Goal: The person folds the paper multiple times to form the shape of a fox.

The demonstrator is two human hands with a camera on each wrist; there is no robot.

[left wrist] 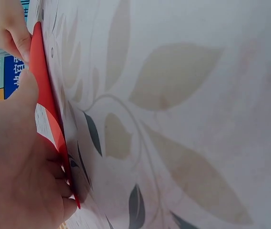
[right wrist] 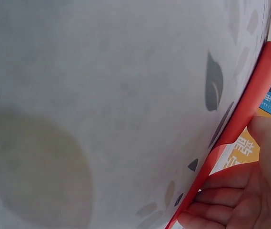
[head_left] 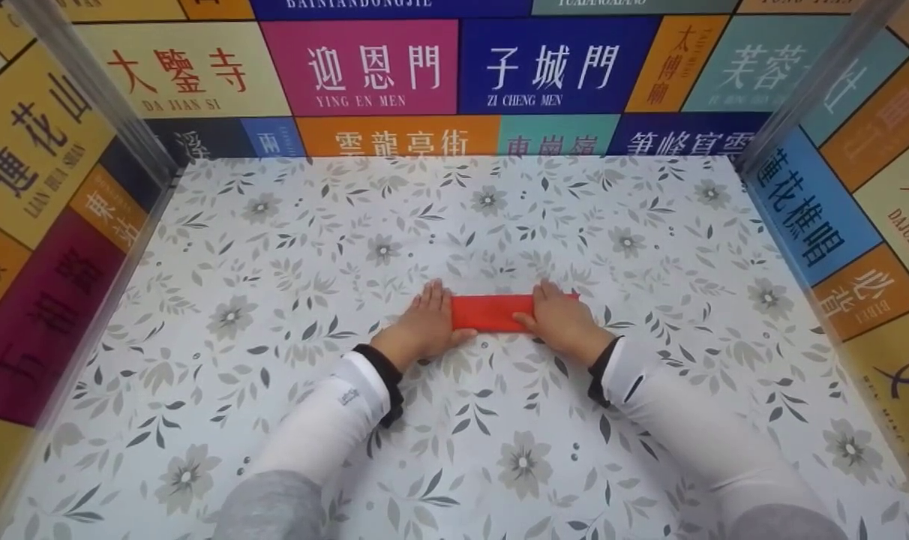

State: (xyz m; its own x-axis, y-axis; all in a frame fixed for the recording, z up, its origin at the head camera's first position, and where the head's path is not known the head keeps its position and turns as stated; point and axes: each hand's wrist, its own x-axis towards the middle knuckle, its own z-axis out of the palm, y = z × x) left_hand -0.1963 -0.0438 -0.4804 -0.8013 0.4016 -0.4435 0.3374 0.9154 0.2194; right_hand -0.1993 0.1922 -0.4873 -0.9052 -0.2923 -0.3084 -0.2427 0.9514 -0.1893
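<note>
A folded red sheet (head_left: 492,313), apparently paper, lies crosswise on the tabletop as a narrow band. My left hand (head_left: 424,321) rests on its left end, fingers stretched forward and thumb along the near edge. On the right end lies my right hand (head_left: 565,319), its fingers pointing away from me and its thumb over the front part. A small red corner sticks out beyond the right hand. In the left wrist view, the red fold (left wrist: 41,71) bulges a little beside the thumb. The right wrist view shows straight fingers (right wrist: 225,200) against the red layer (right wrist: 254,90), which curves up at its near edge.
The table cover (head_left: 526,461) is white with grey flowers and leaves. Behind it and on both sides stand walls of coloured panels (head_left: 376,67) with printed lettering. Clear upright strips (head_left: 98,82) mark the back corners.
</note>
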